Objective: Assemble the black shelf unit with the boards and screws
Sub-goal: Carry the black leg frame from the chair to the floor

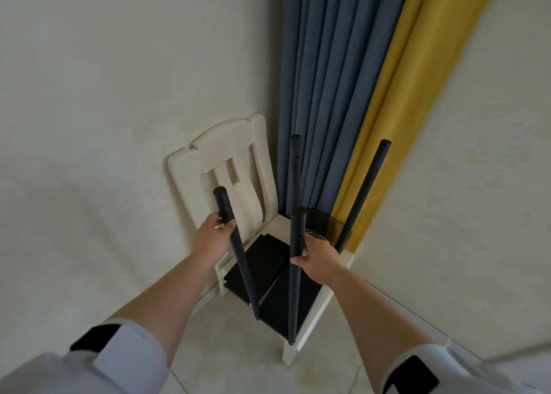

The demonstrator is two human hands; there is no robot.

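The fingers [224, 225] of the left hand [213, 232] are curling round a black pole [238, 253] just below its top end, gripping it. The fingers [301, 261] of the right hand [317, 256] are wrapping round a second black pole [296, 271] partway down, thumb on the near side. Both poles are rising from the near corners of a black board [286, 301], which is lying on the seat of a cream chair [220, 158]. Two more black poles, a back left one [294, 170] and a back right one [366, 191], are standing up from the far side of the board. A second black board [262, 262] is lying on the seat just beside the first. The chair is standing in a corner against a pale wall [104, 95], with a blue curtain [334, 65] and a yellow curtain [417, 95] hanging behind it. White sleeves [119, 361] are covering both upper arms.
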